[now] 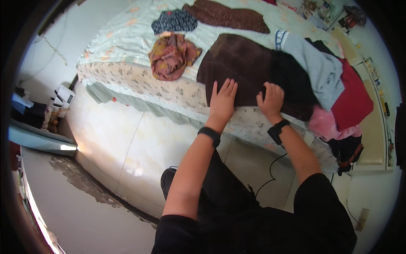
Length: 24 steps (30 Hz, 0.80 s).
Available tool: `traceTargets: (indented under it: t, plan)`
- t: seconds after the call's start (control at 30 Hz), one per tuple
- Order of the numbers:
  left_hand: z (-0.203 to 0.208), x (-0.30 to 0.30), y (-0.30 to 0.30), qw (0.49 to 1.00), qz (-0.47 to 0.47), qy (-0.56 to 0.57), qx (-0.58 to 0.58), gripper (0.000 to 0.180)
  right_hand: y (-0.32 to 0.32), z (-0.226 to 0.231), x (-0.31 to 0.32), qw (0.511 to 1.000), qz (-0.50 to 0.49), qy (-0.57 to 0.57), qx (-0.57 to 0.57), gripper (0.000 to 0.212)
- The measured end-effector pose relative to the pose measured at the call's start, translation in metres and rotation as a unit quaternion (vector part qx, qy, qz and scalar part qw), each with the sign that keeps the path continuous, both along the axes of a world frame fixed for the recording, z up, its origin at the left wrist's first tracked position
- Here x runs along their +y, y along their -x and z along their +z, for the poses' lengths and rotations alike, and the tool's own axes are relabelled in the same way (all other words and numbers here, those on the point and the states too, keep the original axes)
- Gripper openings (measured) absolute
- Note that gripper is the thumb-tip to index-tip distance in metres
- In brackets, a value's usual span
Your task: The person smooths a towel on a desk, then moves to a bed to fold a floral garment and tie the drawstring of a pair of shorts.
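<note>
A dark brown garment lies spread flat across the near side of the bed, its front edge close to the mattress edge. My left hand rests flat on its lower left part, fingers stretched out. Near its lower right part is my right hand, with the fingers bent; whether cloth is caught in them is hard to see. Black cloth adjoins the brown garment on the right. Both my wrists wear black bands.
On the bed lie a crumpled reddish-brown patterned cloth, a folded dark blue patterned cloth and a brown textured garment. A grey garment, a red one and a pink one are heaped at right. A cable hangs by the bedside.
</note>
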State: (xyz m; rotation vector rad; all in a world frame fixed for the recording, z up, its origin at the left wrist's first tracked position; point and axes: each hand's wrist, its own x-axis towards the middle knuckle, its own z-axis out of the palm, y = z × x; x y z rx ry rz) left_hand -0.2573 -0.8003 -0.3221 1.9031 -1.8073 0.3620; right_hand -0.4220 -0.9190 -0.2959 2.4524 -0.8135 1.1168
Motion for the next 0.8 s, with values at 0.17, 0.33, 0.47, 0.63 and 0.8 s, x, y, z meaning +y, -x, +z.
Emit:
traceTargets:
  t: [0.17, 0.33, 0.47, 0.63, 0.8]
  plan:
    - [0.006, 0.028, 0.034, 0.995, 0.04, -0.09, 0.015, 0.062, 0.006, 0.007, 0.006, 0.999, 0.008, -0.011, -0.03, 0.029]
    - [0.002, 0.025, 0.052, 0.981, 0.121, -0.146, 0.032, 0.073, 0.024, 0.023, 0.008, 0.997, 0.024, -0.072, 0.012, 0.034]
    - [-0.007, 0.045, 0.054, 0.973, 0.126, -0.119, 0.152, 0.068, 0.071, 0.027, -0.005, 0.988, 0.082, 0.05, 0.12, 0.051]
    - [-0.002, 0.067, 0.095, 0.97, 0.051, -0.108, 0.212, 0.061, 0.086, 0.017, -0.017, 0.979, 0.029, 0.134, 0.149, 0.056]
    - [0.018, 0.069, 0.119, 0.975, 0.044, -0.08, 0.204, 0.06, 0.09, 0.007, -0.024, 0.985, 0.049, 0.102, 0.128, 0.054]
